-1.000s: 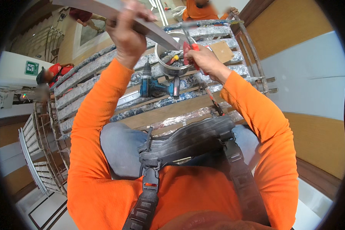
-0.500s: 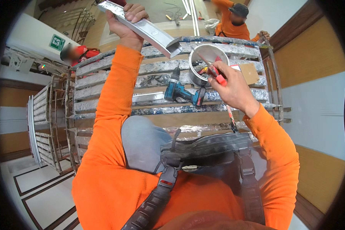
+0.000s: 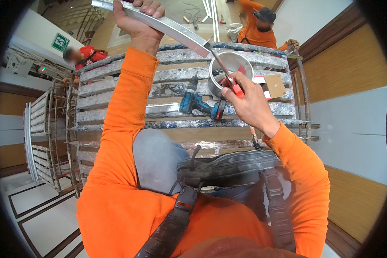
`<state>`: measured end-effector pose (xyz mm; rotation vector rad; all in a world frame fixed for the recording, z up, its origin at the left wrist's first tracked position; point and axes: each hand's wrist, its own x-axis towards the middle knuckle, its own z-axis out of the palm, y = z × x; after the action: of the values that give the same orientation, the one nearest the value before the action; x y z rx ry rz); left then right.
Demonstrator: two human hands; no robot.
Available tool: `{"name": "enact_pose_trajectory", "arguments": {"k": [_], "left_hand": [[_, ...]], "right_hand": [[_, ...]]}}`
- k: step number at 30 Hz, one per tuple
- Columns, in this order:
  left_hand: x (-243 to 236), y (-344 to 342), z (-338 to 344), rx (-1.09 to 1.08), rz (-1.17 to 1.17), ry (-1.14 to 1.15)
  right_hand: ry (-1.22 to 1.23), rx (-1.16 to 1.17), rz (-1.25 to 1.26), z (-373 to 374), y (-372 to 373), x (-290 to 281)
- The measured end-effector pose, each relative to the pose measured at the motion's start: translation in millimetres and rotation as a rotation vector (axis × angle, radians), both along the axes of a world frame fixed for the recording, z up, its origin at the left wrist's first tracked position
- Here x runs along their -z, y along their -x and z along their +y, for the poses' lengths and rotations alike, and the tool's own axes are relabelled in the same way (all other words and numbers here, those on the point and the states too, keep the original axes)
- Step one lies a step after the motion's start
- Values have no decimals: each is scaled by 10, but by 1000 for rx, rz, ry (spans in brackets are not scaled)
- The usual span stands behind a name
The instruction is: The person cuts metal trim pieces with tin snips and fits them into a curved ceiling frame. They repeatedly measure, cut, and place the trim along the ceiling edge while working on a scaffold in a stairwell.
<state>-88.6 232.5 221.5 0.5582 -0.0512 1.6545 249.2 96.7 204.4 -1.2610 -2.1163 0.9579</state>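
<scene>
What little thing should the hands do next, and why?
I'd probably have the right hand carefully line up the tip of the red-handled tool with the metal channel's edge. The left hand already grips the channel, and the tip is right by its nearer end, though I can't tell whether they touch.
</scene>
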Motion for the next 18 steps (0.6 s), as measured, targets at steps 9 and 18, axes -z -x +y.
{"name": "enact_pose_trajectory", "arguments": {"k": [9, 18], "left_hand": [[-237, -562, -208, -555, 73, 347], [-265, -709, -229, -614, 110, 315]], "right_hand": [[339, 153, 277, 86, 98, -50], [73, 42, 104, 146, 92, 61]]}}
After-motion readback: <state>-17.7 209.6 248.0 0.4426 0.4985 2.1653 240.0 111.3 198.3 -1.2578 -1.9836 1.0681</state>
